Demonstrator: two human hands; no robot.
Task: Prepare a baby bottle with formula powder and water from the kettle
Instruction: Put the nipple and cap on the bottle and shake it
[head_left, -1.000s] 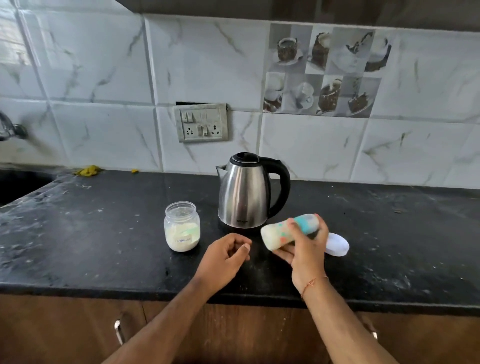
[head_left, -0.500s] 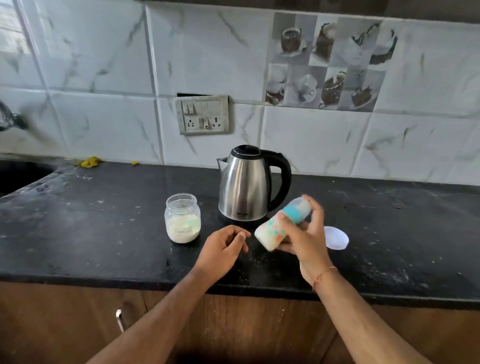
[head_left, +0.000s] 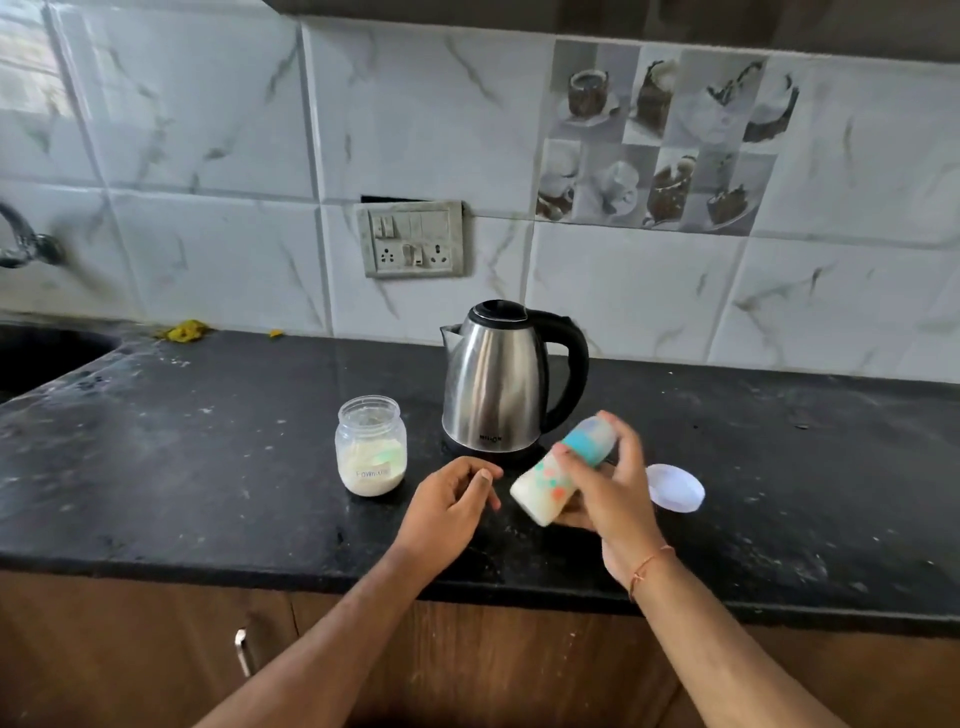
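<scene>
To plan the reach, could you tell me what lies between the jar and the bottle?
In the head view, only the left hand lies between jar and bottle.

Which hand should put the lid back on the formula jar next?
Probably the left. The left hand holds nothing and hovers just right of the jar, while the right hand grips the tilted bottle. The lid lies beyond the right hand, so the left would reach across.

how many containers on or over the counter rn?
3. Clear powder jar standing left of the steel kettle at centre; tilted milky baby bottle held in the right hand. None seem hidden.
</scene>
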